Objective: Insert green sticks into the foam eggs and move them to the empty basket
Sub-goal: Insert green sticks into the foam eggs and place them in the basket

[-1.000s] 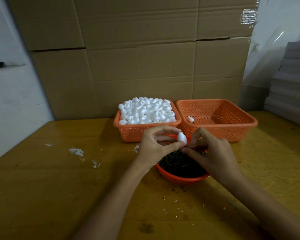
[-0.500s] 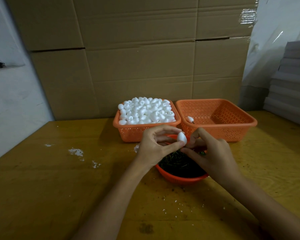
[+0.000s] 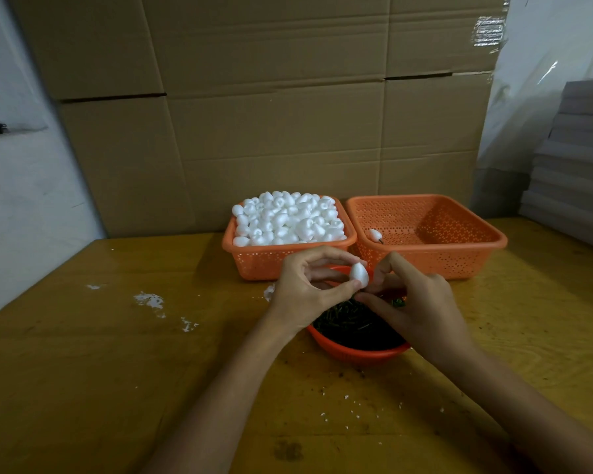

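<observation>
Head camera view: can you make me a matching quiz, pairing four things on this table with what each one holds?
Things: 1 left basket; 2 right basket; 3 round bowl; 4 left hand.
Holds: A dark green sticks; B one pinched foam egg; C a heap of foam eggs; D a single egg lying inside.
Pairs: 1-C; 2-D; 3-A; 4-B.

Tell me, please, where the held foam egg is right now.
Head view, centre: the foam egg is pinched by the left hand above the red bowl, with the right hand beside it.
</observation>
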